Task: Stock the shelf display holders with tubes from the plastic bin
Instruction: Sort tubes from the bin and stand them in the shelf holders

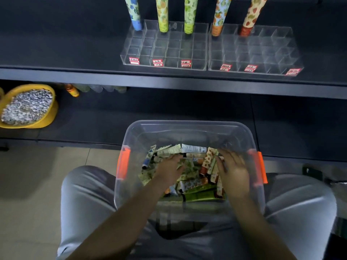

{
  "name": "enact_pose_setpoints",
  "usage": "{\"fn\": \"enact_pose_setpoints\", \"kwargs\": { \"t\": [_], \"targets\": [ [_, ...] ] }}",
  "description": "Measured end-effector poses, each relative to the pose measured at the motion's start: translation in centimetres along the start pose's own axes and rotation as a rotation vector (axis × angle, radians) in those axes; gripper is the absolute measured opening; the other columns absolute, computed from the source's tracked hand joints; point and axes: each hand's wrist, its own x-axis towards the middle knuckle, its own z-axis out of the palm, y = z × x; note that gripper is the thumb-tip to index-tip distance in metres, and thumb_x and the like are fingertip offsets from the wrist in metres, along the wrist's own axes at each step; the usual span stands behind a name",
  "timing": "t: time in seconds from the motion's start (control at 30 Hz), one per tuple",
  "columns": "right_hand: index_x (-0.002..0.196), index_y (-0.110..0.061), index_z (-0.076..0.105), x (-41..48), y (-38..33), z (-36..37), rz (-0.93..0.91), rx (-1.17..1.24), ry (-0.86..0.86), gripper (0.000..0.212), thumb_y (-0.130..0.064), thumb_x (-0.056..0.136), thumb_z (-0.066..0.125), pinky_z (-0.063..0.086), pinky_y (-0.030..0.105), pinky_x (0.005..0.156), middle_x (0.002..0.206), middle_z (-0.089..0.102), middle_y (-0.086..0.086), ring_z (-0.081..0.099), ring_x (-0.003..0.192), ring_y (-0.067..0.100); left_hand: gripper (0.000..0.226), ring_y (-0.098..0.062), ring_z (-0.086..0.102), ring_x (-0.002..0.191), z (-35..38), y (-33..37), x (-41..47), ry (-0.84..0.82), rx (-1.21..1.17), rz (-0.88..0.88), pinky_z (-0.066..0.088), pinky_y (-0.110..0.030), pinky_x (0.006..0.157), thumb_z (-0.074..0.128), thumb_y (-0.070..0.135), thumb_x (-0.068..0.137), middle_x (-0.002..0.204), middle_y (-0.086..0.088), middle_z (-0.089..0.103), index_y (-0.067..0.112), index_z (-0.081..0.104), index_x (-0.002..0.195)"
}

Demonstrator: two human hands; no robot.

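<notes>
A clear plastic bin (187, 126) with orange latches rests on my lap, holding several patterned tubes (197, 184) in a loose pile. Both hands are inside it. My left hand (169, 169) lies on the pile at the left, fingers spread over the tubes. My right hand (232, 171) reaches into the right side, fingers bent down among the tubes; motion blur hides whether it grips one. On the upper shelf stand two clear display holders, the left holder (165, 61) and the right holder (262, 66), with a few tubes upright in their back rows.
Red price labels line the holders' front edges. A yellow bowl (45, 121) of small wrapped items sits on the lower shelf at left, with bottles (72, 90) behind it. The dark shelf edge (169, 79) runs across above the bin. Tiled floor lies at lower left.
</notes>
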Motion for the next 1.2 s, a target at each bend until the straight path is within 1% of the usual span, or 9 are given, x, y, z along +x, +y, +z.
{"fn": "enact_pose_setpoints", "kwargs": {
  "t": [0.17, 0.33, 0.43, 0.57, 0.7, 0.8, 0.97, 1.13, 1.2],
  "targets": [
    [0.133, -0.018, 0.052, 1.5, 0.2, 2.0, 0.543, 0.294, -0.461, 0.04, -0.029, 0.094, 0.054, 0.045, 0.028, 0.073, 0.105, 0.068, 0.015, 0.062, 0.089, 0.026, 0.044, -0.025, 0.055, 0.112, 1.1, -1.3, 0.7, -0.02, 0.033, -0.112, 0.044, -0.034, 0.095, 0.05, 0.034, 0.094, 0.123, -0.005, 0.063, 0.026, 0.048, 0.137],
    [0.139, -0.017, 0.046, 2.1, 1.5, 3.1, 0.775, 0.485, -0.546, 0.044, -0.025, 0.096, 0.053, 0.04, 0.024, 0.077, 0.132, 0.056, 0.008, 0.055, 0.113, 0.021, 0.04, -0.025, 0.047, 0.122, 1.6, -1.2, 1.4, -0.014, 0.004, -0.182, 0.04, -0.041, 0.102, 0.054, 0.031, 0.091, 0.13, 0.003, 0.057, 0.035, 0.054, 0.13],
    [0.139, -0.016, 0.044, 2.5, 1.3, 3.5, 0.78, 0.523, -0.545, 0.042, -0.018, 0.097, 0.05, 0.038, 0.017, 0.068, 0.131, 0.055, 0.005, 0.052, 0.108, 0.013, 0.034, -0.027, 0.045, 0.121, 1.4, -1.0, 2.0, -0.036, 0.041, -0.206, 0.036, -0.042, 0.1, 0.056, 0.031, 0.09, 0.126, 0.001, 0.055, 0.033, 0.058, 0.124],
    [0.135, -0.017, 0.049, 2.6, 1.5, 4.1, 0.767, 0.516, -0.54, 0.041, -0.013, 0.095, 0.054, 0.038, 0.025, 0.08, 0.124, 0.06, 0.007, 0.053, 0.097, 0.012, 0.017, -0.019, 0.051, 0.105, 0.7, -0.9, 2.3, -0.067, -0.043, -0.263, 0.033, -0.037, 0.092, 0.059, 0.044, 0.086, 0.102, 0.004, 0.062, 0.03, 0.066, 0.093],
    [0.134, -0.017, 0.05, 2.9, 1.9, 5.1, 0.8, 0.508, -0.549, 0.044, -0.015, 0.091, 0.06, 0.039, 0.025, 0.079, 0.122, 0.059, 0.006, 0.054, 0.1, 0.016, 0.013, -0.02, 0.06, 0.081, 0.3, -1.5, 2.0, -0.045, -0.34, -0.283, 0.038, -0.025, 0.063, 0.064, 0.039, 0.086, 0.073, 0.009, 0.055, 0.029, 0.061, 0.079],
    [0.12, -0.011, 0.057, 3.0, 1.9, 5.9, 0.842, 0.505, -0.491, 0.034, -0.016, 0.088, 0.065, 0.039, 0.024, 0.067, 0.112, 0.06, 0.006, 0.056, 0.097, 0.019, 0.017, -0.008, 0.049, 0.064, -0.1, -1.4, 1.5, -0.026, -0.422, -0.271, 0.033, -0.022, 0.053, 0.065, 0.035, 0.086, 0.066, 0.012, 0.049, 0.025, 0.056, 0.078],
    [0.101, -0.012, 0.057, 3.2, 1.2, 5.6, 0.936, 0.596, -0.444, 0.019, -0.015, 0.085, 0.067, 0.042, 0.022, 0.059, 0.091, 0.06, 0.0, 0.054, 0.074, 0.012, 0.02, -0.005, 0.051, 0.064, -0.8, -0.1, 0.4, 0.024, -0.678, -0.318, 0.039, -0.022, 0.059, 0.068, 0.028, 0.085, 0.068, 0.009, 0.055, 0.018, 0.054, 0.077],
    [0.102, -0.017, 0.061, 3.6, 0.3, 3.8, 0.894, 0.654, -0.408, 0.021, -0.021, 0.083, 0.07, 0.046, 0.028, 0.071, 0.102, 0.067, -0.002, 0.062, 0.092, 0.014, 0.025, -0.014, 0.059, 0.074, -2.3, 1.3, -1.1, -0.028, -1.063, -0.371, 0.05, -0.036, 0.076, 0.07, 0.024, 0.084, 0.071, 0.005, 0.059, 0.017, 0.049, 0.073],
    [0.099, -0.022, 0.062, 3.5, -0.4, 2.7, 0.875, 0.695, -0.368, 0.02, -0.023, 0.081, 0.071, 0.049, 0.03, 0.076, 0.1, 0.068, -0.006, 0.063, 0.094, 0.014, 0.024, -0.014, 0.06, 0.069, -3.2, 1.8, -1.4, -0.068, -1.176, -0.35, 0.054, -0.035, 0.074, 0.069, 0.021, 0.086, 0.07, 0.004, 0.059, 0.015, 0.048, 0.077]
  ]
}}
